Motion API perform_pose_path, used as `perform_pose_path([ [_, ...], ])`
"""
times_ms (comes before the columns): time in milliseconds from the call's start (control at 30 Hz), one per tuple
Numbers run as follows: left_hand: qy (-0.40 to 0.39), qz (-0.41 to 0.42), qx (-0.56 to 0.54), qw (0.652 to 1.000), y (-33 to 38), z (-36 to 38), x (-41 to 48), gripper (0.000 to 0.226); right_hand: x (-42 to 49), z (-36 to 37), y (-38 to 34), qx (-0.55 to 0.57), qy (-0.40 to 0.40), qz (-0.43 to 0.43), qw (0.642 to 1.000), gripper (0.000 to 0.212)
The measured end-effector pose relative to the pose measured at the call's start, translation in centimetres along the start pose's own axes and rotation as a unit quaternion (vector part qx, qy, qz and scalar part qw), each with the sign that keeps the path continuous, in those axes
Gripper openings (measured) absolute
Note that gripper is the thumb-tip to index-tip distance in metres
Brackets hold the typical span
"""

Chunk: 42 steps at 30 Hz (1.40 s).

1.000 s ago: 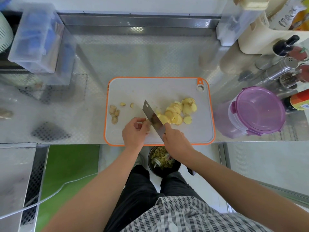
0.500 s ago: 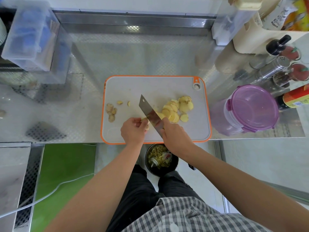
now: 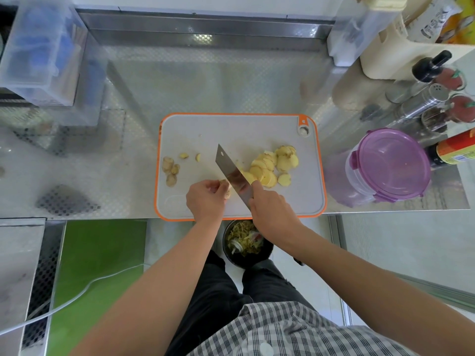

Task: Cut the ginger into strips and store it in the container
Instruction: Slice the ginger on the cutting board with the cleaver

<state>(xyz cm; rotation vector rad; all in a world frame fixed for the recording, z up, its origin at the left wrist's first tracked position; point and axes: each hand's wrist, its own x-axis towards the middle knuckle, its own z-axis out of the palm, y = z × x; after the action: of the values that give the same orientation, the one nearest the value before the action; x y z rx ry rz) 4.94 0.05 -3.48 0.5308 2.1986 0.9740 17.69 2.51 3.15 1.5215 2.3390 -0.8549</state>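
Ginger stub (image 3: 227,189) in L hand (image 3: 205,199), axis hidden.

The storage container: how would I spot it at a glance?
Find the orange-rimmed cutting board on the steel counter. Just right of it stands the container, a clear tub. Its round purple lid sets it apart from the bottles nearby.

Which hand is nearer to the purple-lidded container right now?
Right. The right hand, gripping the knife, is over the cutting board, left of the container. The left hand holds a ginger piece farther left, beyond the knife.
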Motion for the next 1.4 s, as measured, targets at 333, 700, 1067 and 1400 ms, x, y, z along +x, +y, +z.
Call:
perform_pose_path([
  [333, 0.009, 0.008, 0.009, 1.000, 0.5, -0.2, -0.3, 0.012, -0.3, -0.4, -0.4, -0.026, -0.008, 0.009, 1.000, 0.019],
  [700, -0.009, -0.002, -0.005, 1.000, 0.2, 0.1, 0.2, 0.012, 1.7, 0.7, -1.5, -0.013, -0.021, 0.033, 0.999, 0.025],
  [1067, -0.002, -0.032, -0.023, 0.999, 0.2, 0.1, 0.3, 0.011, 2.1, 0.9, 0.0, 0.068, 0.001, 0.012, 0.998, 0.008],
  [1400, 0.009, -0.053, -0.062, 0.997, -0.4, 0.3, 0.1, 0.016, 0.7, 0.2, -0.9, 0.006, -0.010, 0.013, 1.000, 0.019],
])
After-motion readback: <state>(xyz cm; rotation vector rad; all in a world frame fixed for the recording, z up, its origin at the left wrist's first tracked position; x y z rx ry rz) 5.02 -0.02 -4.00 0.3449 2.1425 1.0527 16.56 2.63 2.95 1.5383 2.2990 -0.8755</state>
